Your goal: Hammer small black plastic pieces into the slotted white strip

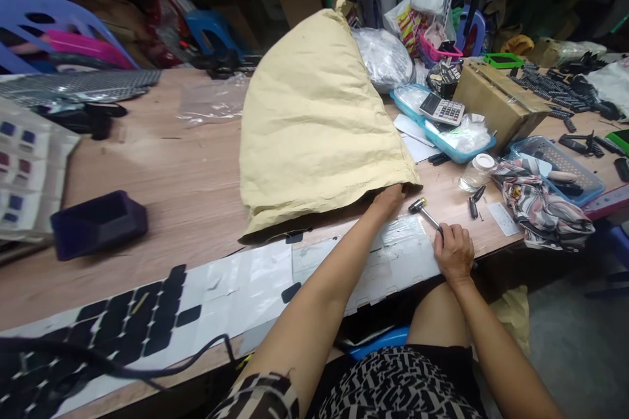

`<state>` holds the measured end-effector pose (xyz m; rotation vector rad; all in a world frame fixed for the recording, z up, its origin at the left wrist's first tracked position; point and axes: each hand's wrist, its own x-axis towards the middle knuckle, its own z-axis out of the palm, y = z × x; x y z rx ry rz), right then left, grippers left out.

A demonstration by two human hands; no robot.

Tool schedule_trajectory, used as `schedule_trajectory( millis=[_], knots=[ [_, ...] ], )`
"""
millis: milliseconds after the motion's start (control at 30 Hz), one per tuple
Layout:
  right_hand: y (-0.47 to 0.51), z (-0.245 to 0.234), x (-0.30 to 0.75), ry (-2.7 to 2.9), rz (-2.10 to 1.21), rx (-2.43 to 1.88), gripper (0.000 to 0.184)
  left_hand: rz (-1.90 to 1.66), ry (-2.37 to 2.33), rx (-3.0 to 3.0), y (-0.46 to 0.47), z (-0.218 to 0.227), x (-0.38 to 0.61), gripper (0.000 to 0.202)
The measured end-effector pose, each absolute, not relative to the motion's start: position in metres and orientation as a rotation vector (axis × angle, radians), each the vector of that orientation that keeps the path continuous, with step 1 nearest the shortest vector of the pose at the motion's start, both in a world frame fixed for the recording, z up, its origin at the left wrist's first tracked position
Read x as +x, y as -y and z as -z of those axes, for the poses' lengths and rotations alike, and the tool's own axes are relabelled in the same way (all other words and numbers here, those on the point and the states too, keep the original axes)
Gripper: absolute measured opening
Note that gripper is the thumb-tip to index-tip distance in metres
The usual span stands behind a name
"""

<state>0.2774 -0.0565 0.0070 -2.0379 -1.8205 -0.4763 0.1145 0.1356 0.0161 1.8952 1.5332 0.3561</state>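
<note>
A large yellow kraft paper bag [314,118] lies on the table with its mouth facing me. My left hand [390,198] reaches into that mouth at its right corner; its fingers are hidden inside. At the table's front edge, my right hand [455,252] is closed around the handle of a small hammer [431,218], whose head with a yellowish face points up and left. Beneath my left forearm runs a white board [246,275] covered partly in clear tape. Black rounded pieces [162,314] sit in rows on its left part.
A dark purple bin [98,226] stands at the left. To the right are a blue basket [474,154] with a calculator [442,109], a cardboard box [496,101], a jar [476,172] and a patterned cloth [545,209]. A black cable [98,357] crosses the front left.
</note>
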Motion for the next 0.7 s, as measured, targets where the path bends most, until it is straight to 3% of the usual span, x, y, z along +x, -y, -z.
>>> schedule_trajectory(
  millis=[200,367,567,700],
  knots=[
    [0.055,-0.005,0.279,1.817,0.463,-2.069,0.023,-0.649,-1.405,2.384,-0.085,-0.005,0.06,0.032],
    [0.054,-0.004,0.281,1.821,0.473,-2.074,0.023,-1.039,-1.374,2.256,-0.04,0.019,0.026,0.032],
    [0.051,-0.006,0.285,1.818,0.444,-2.044,0.025,-0.995,-1.456,2.109,-0.019,0.014,0.025,0.02],
    [0.053,-0.014,0.289,1.819,0.268,-1.997,0.026,-0.978,-1.499,1.892,-0.015,0.003,0.024,0.023]
  ],
)
